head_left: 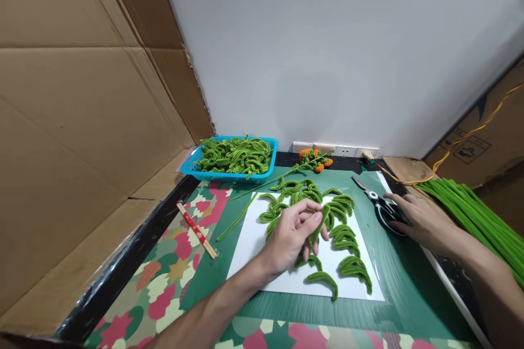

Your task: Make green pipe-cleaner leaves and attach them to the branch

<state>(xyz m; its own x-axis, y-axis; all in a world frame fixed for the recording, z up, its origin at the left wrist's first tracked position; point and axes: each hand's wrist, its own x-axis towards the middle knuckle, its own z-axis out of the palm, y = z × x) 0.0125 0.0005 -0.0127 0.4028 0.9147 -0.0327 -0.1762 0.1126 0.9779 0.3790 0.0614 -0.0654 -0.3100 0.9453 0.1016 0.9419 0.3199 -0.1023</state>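
My left hand is closed on a green fuzzy leaf, pinched between thumb and fingers above the white sheet. Several curved green leaves lie in small groups on that sheet. At the right, my right hand rests at the black handles of the scissors, its thumb and fingers around them. The silver blades point up and to the left. Whether the handles are gripped firmly is hard to see.
A blue basket of green pieces stands at the back left. Wrapped chopsticks lie at the left. Orange flowers on a green stem lie near the wall sockets. Long green stems and a yellow-red wire are at the right.
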